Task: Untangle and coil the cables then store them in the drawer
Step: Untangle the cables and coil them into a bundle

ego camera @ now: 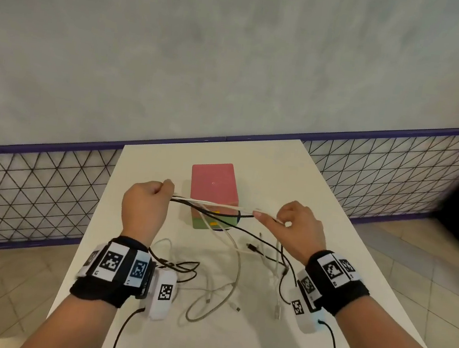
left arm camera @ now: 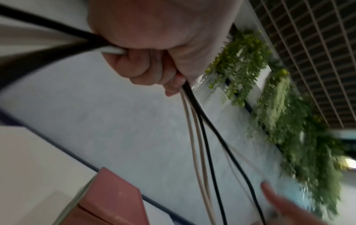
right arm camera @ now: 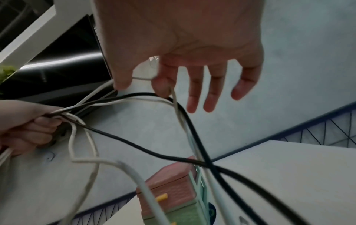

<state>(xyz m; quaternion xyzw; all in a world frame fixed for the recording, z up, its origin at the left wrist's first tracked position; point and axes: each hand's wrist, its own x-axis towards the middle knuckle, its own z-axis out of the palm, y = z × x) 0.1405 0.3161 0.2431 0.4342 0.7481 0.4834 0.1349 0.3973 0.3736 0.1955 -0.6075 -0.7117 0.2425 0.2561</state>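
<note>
Holding a bundle of white and black cables (ego camera: 213,205) above the table (ego camera: 329,244), the left hand (ego camera: 144,206) has its fingers curled tightly round several strands, while the right hand (ego camera: 292,229) pinches one white strand between thumb and forefinger, other fingers loose. More cable lies looped on the table before the small drawer box (ego camera: 214,185). Pulling the hands apart could tighten the crossings into knots or drag a loop against the box.

Smooth, rubbery-looking white cables (ego camera: 236,264) and black cables (ego camera: 258,236) hang over a matt white table (ego camera: 322,301) and a matt pink drawer box (ego camera: 214,182).
</note>
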